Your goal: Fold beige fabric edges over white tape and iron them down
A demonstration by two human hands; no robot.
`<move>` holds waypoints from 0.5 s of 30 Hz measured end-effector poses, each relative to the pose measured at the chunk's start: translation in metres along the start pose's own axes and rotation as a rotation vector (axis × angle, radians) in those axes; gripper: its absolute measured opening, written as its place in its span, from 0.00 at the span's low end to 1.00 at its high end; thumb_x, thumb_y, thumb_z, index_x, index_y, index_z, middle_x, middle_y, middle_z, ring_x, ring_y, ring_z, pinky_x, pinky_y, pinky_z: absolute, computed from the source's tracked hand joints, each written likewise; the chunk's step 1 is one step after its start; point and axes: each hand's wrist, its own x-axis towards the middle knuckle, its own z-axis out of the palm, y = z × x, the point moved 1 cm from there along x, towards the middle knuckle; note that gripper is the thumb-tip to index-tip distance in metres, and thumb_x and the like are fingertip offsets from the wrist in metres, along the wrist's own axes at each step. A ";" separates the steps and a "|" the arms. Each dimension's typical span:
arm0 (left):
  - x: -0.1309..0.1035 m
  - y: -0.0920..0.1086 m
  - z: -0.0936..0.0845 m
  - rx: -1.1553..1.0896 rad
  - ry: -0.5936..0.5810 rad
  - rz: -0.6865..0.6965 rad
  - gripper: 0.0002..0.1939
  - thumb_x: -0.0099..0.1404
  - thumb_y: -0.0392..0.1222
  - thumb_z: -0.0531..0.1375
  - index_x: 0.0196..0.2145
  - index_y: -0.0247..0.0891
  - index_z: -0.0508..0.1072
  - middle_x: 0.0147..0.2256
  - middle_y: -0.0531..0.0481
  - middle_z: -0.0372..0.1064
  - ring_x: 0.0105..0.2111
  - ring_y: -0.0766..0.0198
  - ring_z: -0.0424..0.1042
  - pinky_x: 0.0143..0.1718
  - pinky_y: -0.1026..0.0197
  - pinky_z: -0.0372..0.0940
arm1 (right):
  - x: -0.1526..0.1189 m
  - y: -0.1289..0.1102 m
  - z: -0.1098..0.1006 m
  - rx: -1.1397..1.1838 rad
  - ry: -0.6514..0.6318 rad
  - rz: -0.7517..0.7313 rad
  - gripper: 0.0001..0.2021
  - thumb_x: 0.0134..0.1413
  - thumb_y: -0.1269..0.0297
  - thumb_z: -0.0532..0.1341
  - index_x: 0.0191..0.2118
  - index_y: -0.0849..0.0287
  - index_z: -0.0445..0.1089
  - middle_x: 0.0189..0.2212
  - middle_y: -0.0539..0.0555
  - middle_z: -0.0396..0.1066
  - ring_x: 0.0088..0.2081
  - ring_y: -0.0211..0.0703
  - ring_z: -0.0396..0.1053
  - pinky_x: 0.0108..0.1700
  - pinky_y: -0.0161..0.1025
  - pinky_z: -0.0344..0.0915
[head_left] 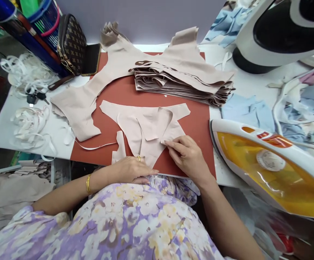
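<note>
A pale pink panty-shaped fabric piece (131,131) lies on the reddish-brown board (197,144) before me, with part of its upper layer folded over. My right hand (186,155) pinches an edge of this fabric between thumb and fingertips, right of its middle. Across the fabric's lower end rests my left hand (131,169), lying flat with fingers stretched out. A small cut fabric strip (121,144) sits just above the left hand. From it a thin white tape (100,147) runs leftward over the board.
Behind are stacked pink fabric pieces (184,81) and more cut pieces (78,104). A yellow-and-white iron (254,155) stands at right, near a sewing machine (262,39). White tape coils (29,122), a brown patterned pouch (72,43) and a phone (92,59) are at left.
</note>
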 end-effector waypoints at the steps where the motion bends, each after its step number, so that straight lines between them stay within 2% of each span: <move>1: -0.001 0.002 -0.003 -0.022 -0.008 -0.001 0.20 0.71 0.46 0.54 0.57 0.38 0.72 0.48 0.41 0.77 0.46 0.54 0.76 0.52 0.54 0.66 | 0.000 0.000 -0.001 -0.034 0.011 -0.013 0.13 0.64 0.67 0.54 0.44 0.55 0.77 0.33 0.55 0.71 0.37 0.43 0.64 0.39 0.42 0.59; 3: -0.003 0.006 -0.012 -0.049 0.035 -0.021 0.19 0.70 0.47 0.56 0.55 0.40 0.73 0.46 0.44 0.78 0.44 0.56 0.77 0.48 0.57 0.68 | -0.002 -0.001 -0.003 -0.068 -0.017 -0.080 0.12 0.63 0.68 0.55 0.44 0.55 0.77 0.34 0.55 0.72 0.38 0.44 0.64 0.38 0.42 0.58; 4: -0.005 0.006 -0.019 -0.040 0.114 -0.051 0.18 0.70 0.47 0.56 0.53 0.39 0.75 0.44 0.46 0.79 0.42 0.58 0.77 0.47 0.59 0.68 | -0.003 -0.002 -0.003 -0.059 -0.046 -0.121 0.12 0.62 0.68 0.56 0.45 0.55 0.77 0.35 0.55 0.72 0.39 0.44 0.64 0.39 0.43 0.58; 6: -0.006 -0.001 -0.035 0.047 0.395 -0.188 0.14 0.70 0.45 0.55 0.45 0.37 0.77 0.40 0.46 0.79 0.38 0.61 0.76 0.43 0.61 0.67 | -0.007 -0.004 -0.002 -0.007 -0.075 -0.165 0.12 0.61 0.68 0.58 0.46 0.56 0.76 0.36 0.56 0.71 0.41 0.45 0.64 0.40 0.43 0.59; 8: -0.007 -0.016 -0.054 0.192 0.740 -0.405 0.12 0.70 0.43 0.55 0.39 0.35 0.76 0.36 0.46 0.77 0.35 0.62 0.75 0.42 0.60 0.67 | -0.010 -0.005 -0.001 0.044 -0.044 -0.155 0.12 0.60 0.67 0.59 0.47 0.57 0.76 0.36 0.57 0.70 0.41 0.45 0.64 0.40 0.43 0.61; 9: -0.008 -0.026 -0.063 0.258 0.881 -0.522 0.10 0.69 0.41 0.55 0.39 0.35 0.75 0.36 0.45 0.77 0.35 0.61 0.74 0.42 0.59 0.67 | -0.011 -0.006 -0.001 0.072 -0.022 -0.150 0.12 0.59 0.66 0.60 0.48 0.57 0.75 0.37 0.57 0.70 0.40 0.45 0.64 0.41 0.44 0.61; 10: -0.008 -0.036 -0.071 0.304 0.973 -0.619 0.09 0.68 0.40 0.56 0.39 0.34 0.74 0.38 0.44 0.76 0.37 0.61 0.74 0.44 0.58 0.67 | -0.011 -0.006 -0.002 0.101 0.006 -0.150 0.13 0.59 0.66 0.61 0.48 0.57 0.75 0.37 0.56 0.69 0.40 0.44 0.64 0.41 0.44 0.62; 12: -0.008 -0.054 -0.082 0.348 1.028 -0.776 0.09 0.66 0.41 0.60 0.41 0.33 0.73 0.41 0.41 0.74 0.41 0.58 0.73 0.47 0.56 0.67 | -0.011 -0.006 -0.006 0.147 0.082 -0.165 0.14 0.57 0.67 0.63 0.49 0.56 0.74 0.36 0.55 0.69 0.38 0.43 0.65 0.41 0.43 0.63; 15: -0.007 -0.070 -0.085 0.339 0.943 -0.892 0.07 0.63 0.40 0.61 0.37 0.34 0.73 0.39 0.41 0.75 0.41 0.55 0.74 0.47 0.54 0.67 | -0.012 -0.007 -0.017 0.152 0.204 -0.176 0.14 0.55 0.71 0.64 0.47 0.55 0.74 0.34 0.54 0.69 0.36 0.42 0.65 0.41 0.43 0.64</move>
